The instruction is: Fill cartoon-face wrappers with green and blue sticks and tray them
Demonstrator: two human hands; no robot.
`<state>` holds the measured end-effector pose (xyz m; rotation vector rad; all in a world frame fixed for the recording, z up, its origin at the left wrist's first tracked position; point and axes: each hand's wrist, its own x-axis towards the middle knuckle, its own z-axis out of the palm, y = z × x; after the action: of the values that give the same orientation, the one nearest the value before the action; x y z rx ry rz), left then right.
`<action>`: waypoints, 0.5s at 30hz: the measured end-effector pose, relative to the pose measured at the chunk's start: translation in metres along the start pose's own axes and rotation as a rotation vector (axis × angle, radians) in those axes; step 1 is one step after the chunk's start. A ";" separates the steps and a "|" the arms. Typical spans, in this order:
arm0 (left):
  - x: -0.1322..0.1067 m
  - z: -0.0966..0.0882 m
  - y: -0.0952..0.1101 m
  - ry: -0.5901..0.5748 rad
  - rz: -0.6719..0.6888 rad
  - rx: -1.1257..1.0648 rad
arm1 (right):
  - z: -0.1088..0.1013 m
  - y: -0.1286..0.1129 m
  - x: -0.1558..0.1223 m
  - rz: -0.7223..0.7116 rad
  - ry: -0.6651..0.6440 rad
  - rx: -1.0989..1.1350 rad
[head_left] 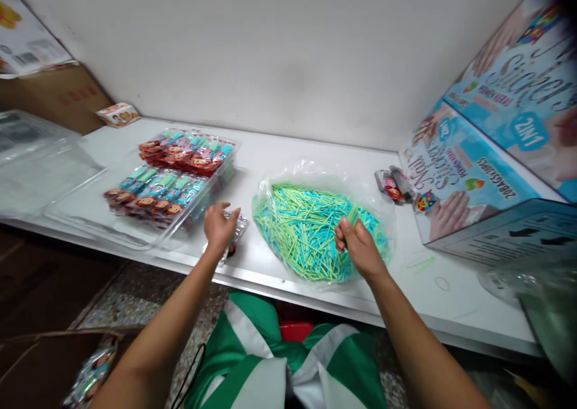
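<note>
My right hand [360, 248] is closed in a pinch on a few short green sticks [353, 214], above a clear plastic bag [333, 174]. The bag lies spread wide and holds a big heap of thin green and blue sticks [306, 231]. My left hand [220, 227] is over some small shiny sachets [241, 227] near the table's front edge. Its fingers are bent and apart, and it partly hides the sachets. Left of that hand, a clear plastic tray [198, 213] carries two rows of filled sachets [157, 192] with red and blue prints.
Another clear tray or lid [49, 162] stands at the far left, by a brown carton [54, 96]. Large blue printed boxes [469, 186] fill the right side. Small packets [393, 184] lie beside them. Loose green sticks [422, 264] and a ring-shaped band [442, 283] are on the white table [455, 304].
</note>
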<state>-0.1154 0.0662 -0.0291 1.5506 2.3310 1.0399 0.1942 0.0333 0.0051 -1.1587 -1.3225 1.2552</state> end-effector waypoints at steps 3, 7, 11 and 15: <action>0.022 -0.010 -0.035 -0.158 -0.106 0.380 | 0.006 0.004 -0.001 0.037 -0.024 -0.031; 0.026 -0.005 -0.046 -0.282 -0.191 0.438 | 0.018 0.003 0.000 0.046 -0.066 -0.089; 0.026 -0.002 -0.047 -0.153 -0.138 0.341 | 0.019 0.000 0.002 0.026 -0.079 -0.154; 0.028 -0.005 -0.049 -0.175 -0.099 0.383 | 0.017 0.001 0.001 0.029 -0.086 -0.200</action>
<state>-0.1671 0.0768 -0.0486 1.5492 2.5538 0.4310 0.1771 0.0323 0.0040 -1.2780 -1.5279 1.2266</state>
